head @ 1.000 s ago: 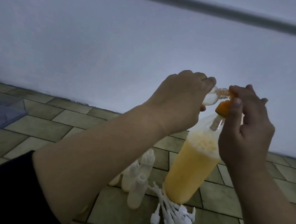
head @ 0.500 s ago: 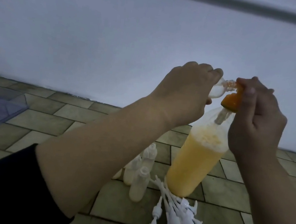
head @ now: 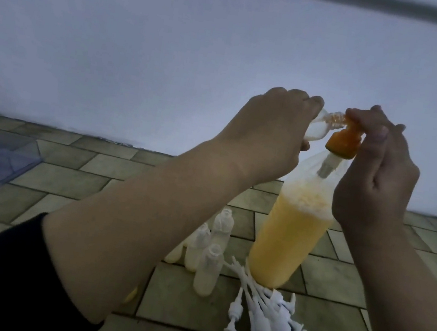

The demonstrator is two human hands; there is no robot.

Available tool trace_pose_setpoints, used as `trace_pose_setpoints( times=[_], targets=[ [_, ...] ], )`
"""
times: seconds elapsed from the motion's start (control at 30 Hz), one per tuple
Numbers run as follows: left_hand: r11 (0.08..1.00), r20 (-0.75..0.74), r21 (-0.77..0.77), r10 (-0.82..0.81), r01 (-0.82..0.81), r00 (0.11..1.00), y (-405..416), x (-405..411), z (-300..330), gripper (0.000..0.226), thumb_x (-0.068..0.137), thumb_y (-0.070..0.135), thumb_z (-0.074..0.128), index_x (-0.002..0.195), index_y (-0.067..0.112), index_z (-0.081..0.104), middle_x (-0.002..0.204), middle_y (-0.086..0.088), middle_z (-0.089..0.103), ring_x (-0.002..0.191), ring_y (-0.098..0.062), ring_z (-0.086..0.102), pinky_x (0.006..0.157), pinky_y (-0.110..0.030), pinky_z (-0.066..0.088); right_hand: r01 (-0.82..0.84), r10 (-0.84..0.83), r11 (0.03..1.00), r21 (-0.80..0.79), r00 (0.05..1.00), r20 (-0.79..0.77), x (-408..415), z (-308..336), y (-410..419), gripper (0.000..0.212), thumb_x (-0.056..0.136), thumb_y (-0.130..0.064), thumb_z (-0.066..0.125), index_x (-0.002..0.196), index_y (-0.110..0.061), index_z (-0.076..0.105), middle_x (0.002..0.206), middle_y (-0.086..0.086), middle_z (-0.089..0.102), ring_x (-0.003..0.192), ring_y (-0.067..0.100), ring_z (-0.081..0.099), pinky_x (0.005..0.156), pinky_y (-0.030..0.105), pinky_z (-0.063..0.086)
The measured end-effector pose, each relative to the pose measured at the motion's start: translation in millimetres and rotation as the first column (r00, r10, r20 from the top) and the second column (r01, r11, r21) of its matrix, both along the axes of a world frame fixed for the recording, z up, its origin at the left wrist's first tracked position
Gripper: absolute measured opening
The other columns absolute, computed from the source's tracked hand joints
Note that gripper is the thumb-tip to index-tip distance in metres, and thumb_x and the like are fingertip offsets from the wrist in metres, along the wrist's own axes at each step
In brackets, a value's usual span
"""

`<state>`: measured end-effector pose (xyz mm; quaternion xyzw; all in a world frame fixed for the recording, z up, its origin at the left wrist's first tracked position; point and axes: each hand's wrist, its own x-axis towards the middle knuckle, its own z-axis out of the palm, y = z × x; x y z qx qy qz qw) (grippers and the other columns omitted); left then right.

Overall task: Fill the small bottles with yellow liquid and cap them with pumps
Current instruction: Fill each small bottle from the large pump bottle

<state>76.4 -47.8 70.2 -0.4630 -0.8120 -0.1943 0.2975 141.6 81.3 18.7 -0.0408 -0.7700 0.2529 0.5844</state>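
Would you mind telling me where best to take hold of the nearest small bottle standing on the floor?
Grip the nearest small bottle round its straight cylindrical body, just below the shoulder, coming from the near left. It stands upright with an open neck, so a side pinch likely keeps it level. Other small bottles crowd behind it, and the pile of white pumps lies to its right.

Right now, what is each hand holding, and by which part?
The left hand grips a small bottle around its body. The right hand pinches the orange pump head on the big bottle.
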Motion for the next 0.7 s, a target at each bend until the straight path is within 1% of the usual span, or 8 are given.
trace_pose_setpoints(
  times=[0.07, 0.1, 0.17, 0.2, 0.23, 0.4, 0.6, 0.7],
  targets=[
    [1.0, 0.013, -0.006, 0.014, -0.014, 1.0, -0.7, -2.0, 2.5, 0.045, 0.088, 0.024, 0.062, 0.129, 0.018, 0.047, 0.124, -0.001, 0.057, 0.106, -0.018, 0.053, 0.087, -0.03, 0.046, -0.013, 0.013, 1.0, 0.0, 0.999, 0.036, 1.0, 5.7, 0.5, 0.052, 0.1, -0.033, 0.019, 0.117, -0.01, 0.063, 0.115, -0.008, 0.055, 0.125, 0.019, 0.049, 0.109, 0.048, 0.031],
    [1.0, 0.018, -0.003, 0.02, -0.02, 1.0, -1.3, -2.7, 5.4, 0.045, 0.088, 0.025, 0.061, 0.13, 0.019, 0.046, 0.124, -0.001, 0.057, 0.106, -0.018, 0.053, 0.087, -0.03, 0.046, -0.021, 0.021, 1.0, -0.006, 0.999, 0.043, 1.3, 11.7, 1.2, 0.053, 0.1, -0.034, 0.019, 0.114, -0.01, 0.064, 0.113, -0.007, 0.057, 0.123, 0.012, 0.05, 0.109, 0.048, 0.032],
    [1.0, 0.043, 0.012, 0.012, -0.013, 0.999, -2.5, -3.1, 11.6, 0.044, 0.088, 0.026, 0.061, 0.129, 0.019, 0.046, 0.123, -0.001, 0.056, 0.105, -0.018, 0.052, 0.083, -0.028, 0.044, -0.046, 0.047, 0.998, -0.03, 0.998, 0.035, 0.8, 23.4, 3.1, 0.056, 0.099, -0.037, 0.018, 0.109, -0.01, 0.066, 0.104, -0.008, 0.057, 0.107, -0.018, 0.048, 0.109, 0.044, 0.032],
    [1.0, 0.053, 0.022, 0.007, -0.008, 0.999, -3.0, -3.0, 13.6, 0.043, 0.088, 0.026, 0.061, 0.128, 0.019, 0.047, 0.121, -0.001, 0.057, 0.104, -0.018, 0.052, 0.081, -0.027, 0.042, -0.051, 0.051, 0.998, -0.03, 0.998, 0.025, 0.1, 26.9, 3.6, 0.058, 0.098, -0.038, 0.018, 0.107, -0.009, 0.067, 0.1, -0.009, 0.057, 0.098, -0.025, 0.045, 0.11, 0.043, 0.032],
    [0.999, 0.053, 0.032, 0.003, -0.004, 0.999, -3.3, -3.3, 15.0, 0.042, 0.088, 0.026, 0.061, 0.128, 0.02, 0.047, 0.12, -0.001, 0.057, 0.104, -0.018, 0.052, 0.079, -0.026, 0.041, -0.046, 0.046, 0.999, -0.021, 0.999, 0.013, -1.5, 28.1, 3.6, 0.058, 0.098, -0.037, 0.017, 0.107, -0.008, 0.067, 0.099, -0.009, 0.056, 0.096, -0.024, 0.045, 0.109, 0.044, 0.033],
    [0.998, 0.063, 0.055, -0.016, 0.013, 0.998, 0.1, -0.8, 6.8, 0.042, 0.087, 0.026, 0.063, 0.127, 0.02, 0.049, 0.122, 0.0, 0.058, 0.103, -0.016, 0.054, 0.079, -0.022, 0.041, 0.023, -0.02, 0.999, 0.037, 0.997, -0.079, -8.5, 5.0, 3.3, 0.045, 0.101, -0.023, 0.024, 0.113, -0.006, 0.063, 0.11, -0.009, 0.054, 0.117, 0.019, 0.053, 0.1, 0.054, 0.039],
    [0.999, 0.134, 0.028, -0.032, 0.029, 0.99, -2.2, -3.9, 5.3, 0.04, 0.088, 0.029, 0.062, 0.125, 0.019, 0.05, 0.119, 0.0, 0.057, 0.099, -0.016, 0.053, 0.077, -0.023, 0.041, -0.021, 0.023, 0.999, 0.043, 0.999, -0.041, -7.8, -0.2, 4.2, 0.044, 0.1, -0.023, 0.025, 0.117, -0.004, 0.06, 0.112, -0.009, 0.051, 0.109, -0.006, 0.042, 0.104, 0.053, 0.035],
    [0.997, 0.154, 0.052, -0.064, 0.057, 0.986, -8.7, -4.8, 14.0, 0.038, 0.088, 0.032, 0.061, 0.123, 0.021, 0.052, 0.116, 0.002, 0.056, 0.097, -0.015, 0.052, 0.079, -0.026, 0.043, -0.02, 0.021, 0.996, 0.087, 1.0, -0.01, -2.1, 10.3, 1.6, 0.045, 0.1, -0.028, 0.024, 0.12, -0.006, 0.058, 0.113, -0.01, 0.049, 0.109, 0.002, 0.046, 0.101, 0.054, 0.038]
  ],
)
